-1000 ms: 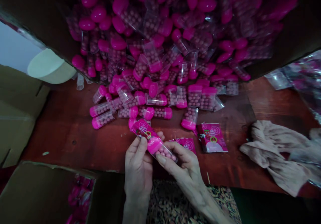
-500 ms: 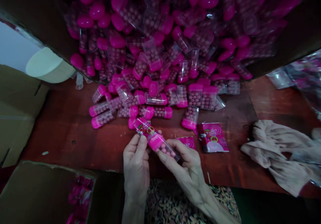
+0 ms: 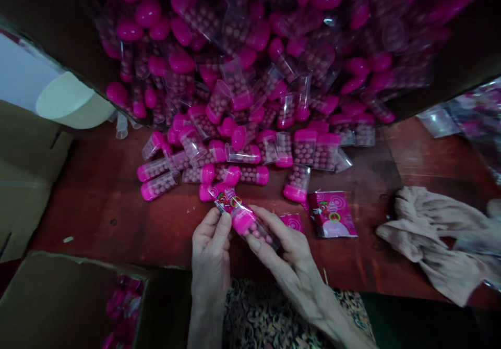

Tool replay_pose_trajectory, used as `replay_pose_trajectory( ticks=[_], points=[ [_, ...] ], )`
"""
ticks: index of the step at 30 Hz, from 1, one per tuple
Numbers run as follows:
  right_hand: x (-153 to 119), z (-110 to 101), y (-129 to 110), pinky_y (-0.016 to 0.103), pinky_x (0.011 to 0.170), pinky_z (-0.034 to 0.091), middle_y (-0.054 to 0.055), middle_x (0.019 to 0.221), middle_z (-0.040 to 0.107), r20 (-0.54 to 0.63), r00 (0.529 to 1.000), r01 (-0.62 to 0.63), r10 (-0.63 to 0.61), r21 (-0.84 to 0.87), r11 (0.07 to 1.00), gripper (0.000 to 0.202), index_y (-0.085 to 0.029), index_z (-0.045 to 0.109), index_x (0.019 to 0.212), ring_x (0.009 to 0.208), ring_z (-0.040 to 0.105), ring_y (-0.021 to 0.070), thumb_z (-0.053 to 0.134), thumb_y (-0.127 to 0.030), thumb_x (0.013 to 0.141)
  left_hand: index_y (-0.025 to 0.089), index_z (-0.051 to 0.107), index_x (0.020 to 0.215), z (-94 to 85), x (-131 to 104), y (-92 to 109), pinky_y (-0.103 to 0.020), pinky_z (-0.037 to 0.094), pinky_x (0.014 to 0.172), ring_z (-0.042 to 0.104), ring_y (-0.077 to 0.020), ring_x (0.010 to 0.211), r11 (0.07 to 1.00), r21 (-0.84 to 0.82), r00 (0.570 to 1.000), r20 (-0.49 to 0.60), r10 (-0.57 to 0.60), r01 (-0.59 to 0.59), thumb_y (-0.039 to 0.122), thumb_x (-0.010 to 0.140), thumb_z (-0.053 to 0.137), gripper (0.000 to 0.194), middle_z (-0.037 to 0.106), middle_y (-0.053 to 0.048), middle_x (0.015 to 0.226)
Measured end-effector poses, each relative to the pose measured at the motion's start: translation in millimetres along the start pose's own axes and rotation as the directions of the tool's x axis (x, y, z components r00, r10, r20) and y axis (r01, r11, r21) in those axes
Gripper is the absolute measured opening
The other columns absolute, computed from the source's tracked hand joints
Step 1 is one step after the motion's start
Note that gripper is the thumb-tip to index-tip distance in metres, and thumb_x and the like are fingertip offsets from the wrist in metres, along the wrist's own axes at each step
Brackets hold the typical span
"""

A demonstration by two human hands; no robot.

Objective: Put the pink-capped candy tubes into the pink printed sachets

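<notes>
Between my hands, above the table's front edge, is a clear container (image 3: 254, 229) with a pink cap and pink balls inside. A printed pink wrapper (image 3: 227, 200) covers its capped end. My left hand (image 3: 213, 242) pinches the wrapper with thumb and fingers. My right hand (image 3: 284, 244) grips the clear end from the right. Beyond them lies a heap of similar pink-capped containers (image 3: 242, 153). A stack of flat printed pink wrappers (image 3: 334, 213) rests to the right, and another wrapper (image 3: 292, 222) is partly hidden behind my right hand.
The containers spill from a large dark box onto the red-brown table (image 3: 156, 229). A whitish bowl (image 3: 74, 101) is at the left. A crumpled cloth (image 3: 434, 239) lies at the right. A cardboard box (image 3: 50, 302) with pink items stands at the lower left.
The wrapper and container have shifted very slightly right and down in the view. Both hands keep their hold, and my right fingers reach a little farther over the container.
</notes>
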State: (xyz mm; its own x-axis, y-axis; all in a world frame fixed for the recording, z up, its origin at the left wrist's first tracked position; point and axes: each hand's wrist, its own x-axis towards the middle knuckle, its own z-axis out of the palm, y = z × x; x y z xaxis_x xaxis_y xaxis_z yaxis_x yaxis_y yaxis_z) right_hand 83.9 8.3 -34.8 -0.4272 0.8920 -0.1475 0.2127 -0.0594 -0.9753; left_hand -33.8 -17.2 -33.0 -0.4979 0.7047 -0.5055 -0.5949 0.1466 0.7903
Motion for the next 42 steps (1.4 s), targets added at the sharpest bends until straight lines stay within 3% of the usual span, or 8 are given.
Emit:
replay_pose_trajectory(
  ticks=[3, 7, 14, 17, 20, 26, 33, 42],
  points=[
    [-0.4, -3.3, -0.5, 0.024, 0.076, 0.047, -0.002, 0.102, 0.066, 0.024, 1.0, -0.021, 0.019, 0.087, 0.996, 0.034, -0.031, 0.054, 0.121, 0.085, 0.06, 0.0133, 0.054, -0.027, 0.087, 0.019, 0.07, 0.083, -3.0, -0.5, -0.5, -0.02, 0.051, 0.067, 0.065, -0.0103, 0.069, 0.999, 0.028, 0.999, -0.008, 0.037, -0.037, 0.021, 0.073, 0.068, 0.01, 0.071, -0.001, 0.077],
    [-3.4, -6.3, 2.9, 0.028, 0.076, 0.045, -0.001, 0.106, 0.064, 0.078, 0.978, -0.202, 0.192, 0.158, 0.967, 0.036, -0.032, 0.056, 0.121, 0.089, 0.057, 0.0157, 0.057, -0.035, 0.085, 0.018, 0.068, 0.072, -6.9, 1.0, -0.2, -0.016, 0.049, 0.061, 0.062, -0.0075, 0.06, 0.997, -0.021, 0.997, -0.04, 0.07, -0.071, 0.016, 0.069, 0.071, 0.005, 0.069, 0.002, 0.068],
    [0.2, -5.3, 4.2, 0.02, 0.048, 0.03, -0.004, 0.067, 0.055, 0.23, 0.924, -0.379, 0.304, 0.457, 0.805, 0.031, -0.029, 0.063, 0.109, 0.052, 0.039, 0.0075, 0.063, -0.034, 0.079, 0.016, 0.066, 0.084, -6.7, -5.0, 1.4, -0.018, 0.05, 0.061, 0.063, -0.0098, 0.065, 0.996, 0.002, 0.994, -0.07, 0.086, -0.086, 0.021, 0.073, 0.068, 0.012, 0.069, -0.001, 0.073],
    [0.7, -4.2, 5.1, 0.019, 0.046, 0.026, -0.004, 0.069, 0.055, 0.231, 0.93, -0.368, 0.287, 0.534, 0.762, 0.03, -0.029, 0.065, 0.107, 0.051, 0.036, 0.0064, 0.064, -0.033, 0.077, 0.02, 0.065, 0.092, -4.4, -13.5, -1.2, -0.019, 0.049, 0.064, 0.062, -0.0099, 0.07, 0.926, 0.186, 0.917, -0.171, 0.361, -0.329, 0.018, 0.071, 0.07, 0.022, 0.068, 0.001, 0.08],
    [-0.4, -4.9, 6.7, 0.02, 0.044, 0.023, -0.005, 0.062, 0.05, 0.247, 0.923, -0.384, 0.295, 0.542, 0.748, 0.031, -0.027, 0.065, 0.107, 0.049, 0.034, 0.0065, 0.065, -0.032, 0.076, 0.021, 0.067, 0.087, -6.6, -19.7, -0.8, -0.02, 0.049, 0.067, 0.06, -0.0104, 0.073, 0.763, 0.402, 0.821, -0.047, 0.569, -0.505, 0.012, 0.066, 0.072, 0.023, 0.064, 0.001, 0.087],
    [0.6, -11.9, 7.4, 0.019, 0.041, 0.02, -0.005, 0.063, 0.05, 0.347, 0.901, -0.425, 0.26, 0.585, 0.691, 0.029, -0.027, 0.066, 0.103, 0.045, 0.03, 0.005, 0.067, -0.03, 0.074, 0.025, 0.072, 0.082, -19.4, -18.5, 11.9, -0.021, 0.048, 0.07, 0.061, -0.0138, 0.08, 0.688, 0.504, 0.842, 0.175, 0.511, -0.522, 0.011, 0.072, 0.066, 0.018, 0.066, 0.001, 0.083],
    [3.5, -16.1, 6.1, 0.018, 0.043, 0.028, 0.0, 0.076, 0.061, 0.362, 0.888, -0.455, 0.284, 0.594, 0.664, 0.03, -0.026, 0.07, 0.097, 0.057, 0.046, 0.009, 0.07, -0.031, 0.067, 0.024, 0.072, 0.085, -21.9, -13.8, 11.9, -0.024, 0.05, 0.067, 0.062, -0.0157, 0.076, 0.726, 0.504, 0.879, 0.179, 0.443, -0.468, 0.011, 0.067, 0.07, 0.022, 0.066, -0.001, 0.084],
    [4.8, -16.6, 8.4, 0.018, 0.042, 0.03, 0.001, 0.078, 0.063, 0.363, 0.888, -0.45, 0.283, 0.557, 0.698, 0.03, -0.026, 0.07, 0.097, 0.056, 0.047, 0.0095, 0.069, -0.03, 0.067, 0.023, 0.071, 0.08, -19.2, -12.7, 0.3, -0.024, 0.047, 0.068, 0.061, -0.015, 0.073, 0.591, 0.628, 0.831, 0.172, 0.53, -0.507, 0.013, 0.073, 0.064, 0.014, 0.066, 0.0, 0.077]
  ],
)
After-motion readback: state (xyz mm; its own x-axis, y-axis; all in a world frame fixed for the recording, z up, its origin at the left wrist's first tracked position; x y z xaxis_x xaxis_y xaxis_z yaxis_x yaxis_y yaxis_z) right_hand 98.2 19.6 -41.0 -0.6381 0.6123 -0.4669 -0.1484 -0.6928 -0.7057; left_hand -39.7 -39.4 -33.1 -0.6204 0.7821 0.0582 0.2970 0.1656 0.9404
